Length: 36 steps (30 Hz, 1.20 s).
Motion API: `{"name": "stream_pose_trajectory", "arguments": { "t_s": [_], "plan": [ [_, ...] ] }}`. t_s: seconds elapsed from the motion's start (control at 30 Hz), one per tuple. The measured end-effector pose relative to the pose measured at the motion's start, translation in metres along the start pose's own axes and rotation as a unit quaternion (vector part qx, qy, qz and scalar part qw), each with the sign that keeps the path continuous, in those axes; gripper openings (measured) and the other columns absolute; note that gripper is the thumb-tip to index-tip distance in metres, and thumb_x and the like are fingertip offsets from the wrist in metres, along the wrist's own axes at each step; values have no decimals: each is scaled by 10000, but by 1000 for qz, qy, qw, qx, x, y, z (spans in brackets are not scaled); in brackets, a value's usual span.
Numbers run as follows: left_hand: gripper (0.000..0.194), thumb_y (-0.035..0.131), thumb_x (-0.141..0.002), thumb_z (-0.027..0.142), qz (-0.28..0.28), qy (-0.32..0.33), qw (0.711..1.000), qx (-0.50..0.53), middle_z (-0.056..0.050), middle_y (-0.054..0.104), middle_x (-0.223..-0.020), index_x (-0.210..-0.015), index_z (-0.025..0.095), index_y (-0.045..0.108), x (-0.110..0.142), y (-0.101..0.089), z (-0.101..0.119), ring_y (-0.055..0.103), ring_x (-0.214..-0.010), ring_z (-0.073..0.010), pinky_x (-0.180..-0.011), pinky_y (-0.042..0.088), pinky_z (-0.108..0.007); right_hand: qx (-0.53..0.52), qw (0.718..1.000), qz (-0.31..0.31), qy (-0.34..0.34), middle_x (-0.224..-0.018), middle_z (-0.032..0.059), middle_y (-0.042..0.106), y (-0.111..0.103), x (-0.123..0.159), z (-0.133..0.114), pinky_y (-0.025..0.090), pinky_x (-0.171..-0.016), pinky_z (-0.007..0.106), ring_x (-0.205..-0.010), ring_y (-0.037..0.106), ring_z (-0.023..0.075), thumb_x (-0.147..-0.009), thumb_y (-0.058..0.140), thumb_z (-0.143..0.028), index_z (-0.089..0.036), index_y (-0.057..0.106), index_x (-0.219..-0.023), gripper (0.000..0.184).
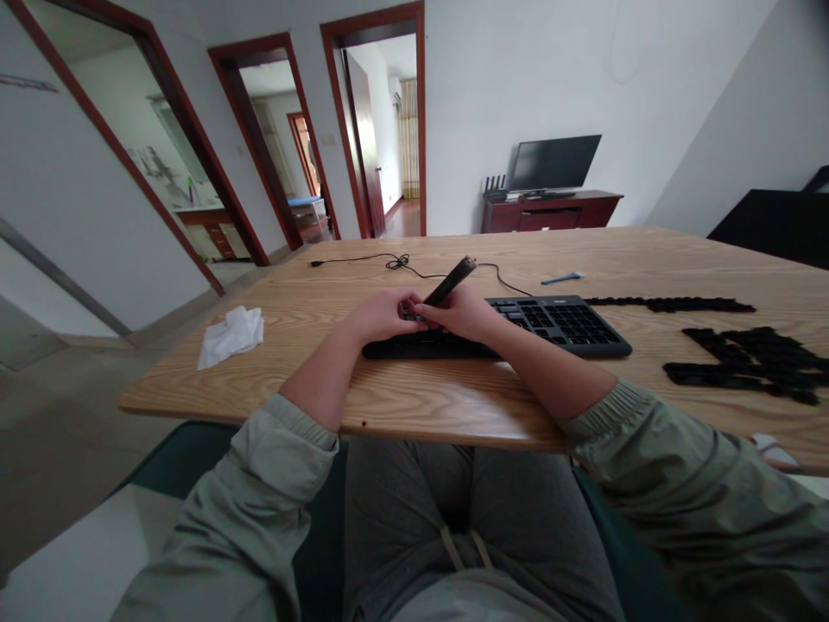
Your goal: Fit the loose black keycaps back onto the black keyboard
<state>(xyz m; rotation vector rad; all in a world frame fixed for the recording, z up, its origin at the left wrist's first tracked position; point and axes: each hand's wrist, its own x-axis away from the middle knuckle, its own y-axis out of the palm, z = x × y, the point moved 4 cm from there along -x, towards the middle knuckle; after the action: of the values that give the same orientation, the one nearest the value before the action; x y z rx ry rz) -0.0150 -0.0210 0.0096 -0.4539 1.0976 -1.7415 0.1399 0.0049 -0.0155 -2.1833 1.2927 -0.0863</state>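
A black keyboard lies on the wooden table in front of me, with both hands over its left half. My right hand is closed around a thick black stick-like thing, which tilts up to the right. Its upper end looks rough; its lower end is hidden by fingers. My left hand meets the right at that lower end, fingers curled in a pinch. Whether the left fingers grip the stick or a small part of the keyboard, I cannot tell. The keys beneath the hands are mostly hidden.
Crumpled white tissue lies at the left. Behind the keyboard runs a black cable, near a small blue brush-like tool. Rows of small black pieces, apparently keycaps, lie at the right. The table's front edge is close to my lap.
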Motion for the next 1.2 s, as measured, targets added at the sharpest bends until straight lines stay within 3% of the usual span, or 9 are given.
{"name": "stream_pose_trajectory", "arguments": {
  "t_s": [0.13,0.27,0.53,0.8,1.2],
  "plan": [
    [225,680,-757,279,45,19,998,-38,-1,657,-792,-953,170,695,0,0,3,553,-697,-122,-652,419,-249,-17,999,18,-39,-875,61,729,-3,1,-9,506,-667,262,-747,638,156,-819,685,-387,-146,711,-943,272],
    [219,580,-803,222,51,32,998,-26,-6,680,-807,-955,167,728,0,-1,2,558,-703,-121,-663,420,-247,-1,997,15,-70,-932,52,721,-13,7,-18,509,-731,268,-821,643,160,-777,703,-293,-163,676,-993,253],
    [282,639,-836,335,20,18,999,-27,-30,723,-882,-1046,177,741,-3,0,-4,575,-710,-126,-650,430,-247,141,987,20,-74,-827,37,710,-23,18,-20,448,-675,274,-749,619,167,-837,661,-384,-185,709,-867,207],
    [212,654,-835,316,9,-11,999,-49,-17,713,-848,-990,197,738,-3,2,-8,593,-733,-137,-698,453,-262,155,986,2,-63,-846,43,717,-19,15,-14,438,-669,269,-747,617,161,-848,659,-426,-185,712,-880,248],
    [163,628,-848,299,17,-3,996,-88,-23,710,-814,-879,185,740,-4,2,-9,600,-739,-150,-723,458,-276,132,991,15,-13,-689,11,640,-9,16,-15,365,-575,255,-629,543,129,-858,635,-414,-169,661,-819,250]
  ]
}}
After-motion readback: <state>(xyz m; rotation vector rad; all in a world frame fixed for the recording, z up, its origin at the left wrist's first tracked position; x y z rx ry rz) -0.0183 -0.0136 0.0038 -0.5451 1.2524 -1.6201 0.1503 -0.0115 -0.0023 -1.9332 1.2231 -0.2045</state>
